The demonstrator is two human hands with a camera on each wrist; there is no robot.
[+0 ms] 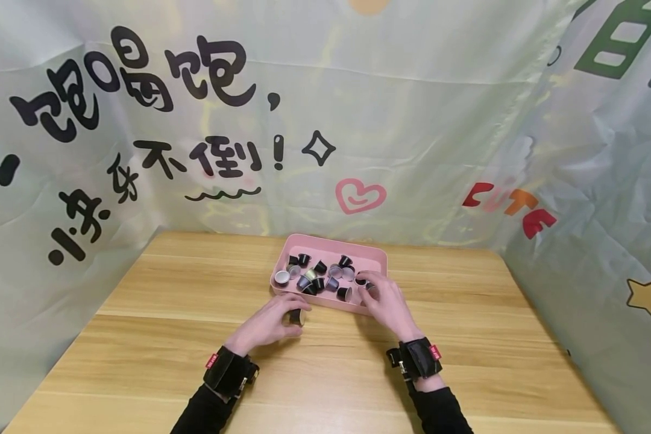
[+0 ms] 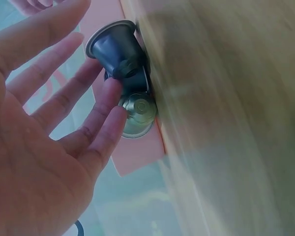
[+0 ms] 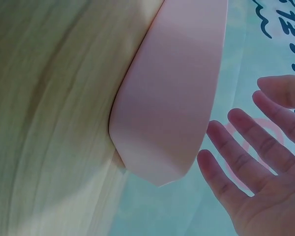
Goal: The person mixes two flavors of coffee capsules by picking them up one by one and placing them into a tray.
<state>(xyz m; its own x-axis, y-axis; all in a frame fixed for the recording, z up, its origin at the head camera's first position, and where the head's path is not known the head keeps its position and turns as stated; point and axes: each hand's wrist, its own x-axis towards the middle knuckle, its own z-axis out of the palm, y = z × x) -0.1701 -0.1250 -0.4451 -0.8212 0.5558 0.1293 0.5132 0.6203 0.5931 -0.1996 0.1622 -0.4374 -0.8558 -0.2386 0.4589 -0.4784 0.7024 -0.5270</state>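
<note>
My left hand [image 1: 268,319] is in front of the pink tray [image 1: 331,306], its fingers loosely spread beside a dark coffee capsule [image 1: 296,316]. From the left wrist view, a tilted dark capsule [image 2: 119,46] and a gold-green capsule [image 2: 139,109] appear close to the fingertips, with part of another dark one between them. The thumb stays apart from these capsules. Over the tray's right end is my right hand [image 1: 386,301], fingers relaxed, near a white-topped capsule [image 1: 360,281]. The right wrist view shows nothing in that hand [image 3: 265,167]; the tray wall [image 3: 167,98] hides the tray's inside.
Several coffee capsules lie in the tray, among them a white-topped one [image 1: 282,277], a purple one [image 1: 332,283] and a black one [image 1: 345,261]. The tray sits on a wooden table [image 1: 456,337], near its back edge. Printed cloth [image 1: 412,132] hangs behind and at both sides.
</note>
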